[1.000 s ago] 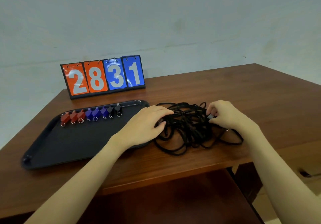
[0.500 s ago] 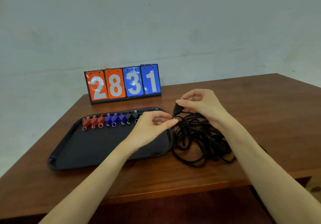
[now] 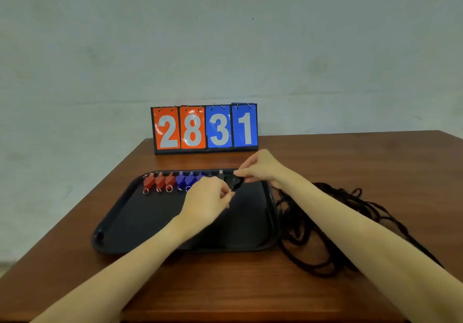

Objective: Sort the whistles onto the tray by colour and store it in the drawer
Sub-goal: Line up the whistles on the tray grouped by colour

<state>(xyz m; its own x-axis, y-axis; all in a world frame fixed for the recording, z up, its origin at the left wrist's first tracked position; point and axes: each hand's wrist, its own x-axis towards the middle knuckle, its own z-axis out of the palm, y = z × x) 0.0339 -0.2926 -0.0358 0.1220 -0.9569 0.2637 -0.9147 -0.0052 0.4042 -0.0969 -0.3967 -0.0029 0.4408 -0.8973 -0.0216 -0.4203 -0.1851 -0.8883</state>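
Hands meet above the far right part of the black tray [image 3: 140, 222], which lies on the wooden desk [image 3: 350, 157]. Right hand [image 3: 260, 168] pinches a black whistle [image 3: 238, 182] between thumb and fingers; left hand [image 3: 208, 197], fingers curled together, pinches the small metal ring at the whistle's near end. Along the tray's far edge lie three red whistles [image 3: 159, 182], then blue whistles [image 3: 184, 182]. A tangle of black cords [image 3: 313, 245] sits on the desk just right of the tray. A flip scoreboard [image 3: 204, 128] reading 2831 stands behind.
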